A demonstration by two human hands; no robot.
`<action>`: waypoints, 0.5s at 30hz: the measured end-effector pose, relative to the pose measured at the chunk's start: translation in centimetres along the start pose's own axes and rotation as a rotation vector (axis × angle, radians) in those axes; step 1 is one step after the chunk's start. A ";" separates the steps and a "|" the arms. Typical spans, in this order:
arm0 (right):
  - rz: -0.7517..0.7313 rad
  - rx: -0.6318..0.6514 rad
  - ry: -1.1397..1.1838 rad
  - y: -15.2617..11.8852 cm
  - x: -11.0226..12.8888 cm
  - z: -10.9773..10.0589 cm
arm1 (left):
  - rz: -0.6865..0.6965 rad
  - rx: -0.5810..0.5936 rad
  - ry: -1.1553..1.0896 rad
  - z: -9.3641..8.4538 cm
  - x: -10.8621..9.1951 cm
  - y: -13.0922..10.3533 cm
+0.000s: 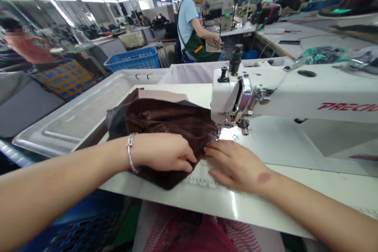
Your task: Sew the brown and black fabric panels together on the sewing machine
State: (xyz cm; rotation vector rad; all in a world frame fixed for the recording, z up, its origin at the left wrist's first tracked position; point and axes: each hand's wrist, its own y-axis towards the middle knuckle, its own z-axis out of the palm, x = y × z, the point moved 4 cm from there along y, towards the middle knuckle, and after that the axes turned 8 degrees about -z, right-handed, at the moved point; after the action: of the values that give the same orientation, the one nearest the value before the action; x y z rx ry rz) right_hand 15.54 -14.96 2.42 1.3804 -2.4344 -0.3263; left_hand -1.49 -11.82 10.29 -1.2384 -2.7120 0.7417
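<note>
A dark brown piece of fabric (165, 118) with a black side lies bunched on the sewing machine's white table, its right end at the presser foot (222, 126). My left hand (168, 151), with a silver bracelet at the wrist, pinches the near edge of this fabric between thumb and fingers. Just in front of the needle area, my right hand (233, 165) lies flat with fingers stretched out. Its fingertips touch the fabric's right edge, and the thumb rests apart on the table. The sewing machine (283, 90) stands to the right.
A pale plastic tray (59, 126) adjoins the table at left. Beyond are a blue crate (132, 61) and a yellow-and-blue basket (66, 78). A person in a dark apron (189, 19) sits at another machine. A printed ruler (201, 183) runs along the table's front.
</note>
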 end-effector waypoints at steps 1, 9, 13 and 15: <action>-0.023 0.017 -0.015 0.4 0.8 0.3 | 0.051 -0.056 -0.054 -0.5 0.6 0.3; -0.053 0.037 -0.153 2.1 2.1 1.6 | -0.048 -0.266 0.012 4.4 4.0 4.9; 0.004 0.006 -0.174 1.6 1.4 0.9 | -0.092 -0.321 0.005 4.8 3.0 5.4; 0.027 0.021 -0.183 1.0 2.1 0.6 | -0.101 -0.431 0.045 5.2 2.1 5.5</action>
State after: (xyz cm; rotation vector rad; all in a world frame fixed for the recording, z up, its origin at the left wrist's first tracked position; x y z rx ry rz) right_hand 13.55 -16.25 2.60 1.3806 -2.6075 -0.4393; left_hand -0.44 -9.24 2.97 -1.1512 -2.9650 0.1153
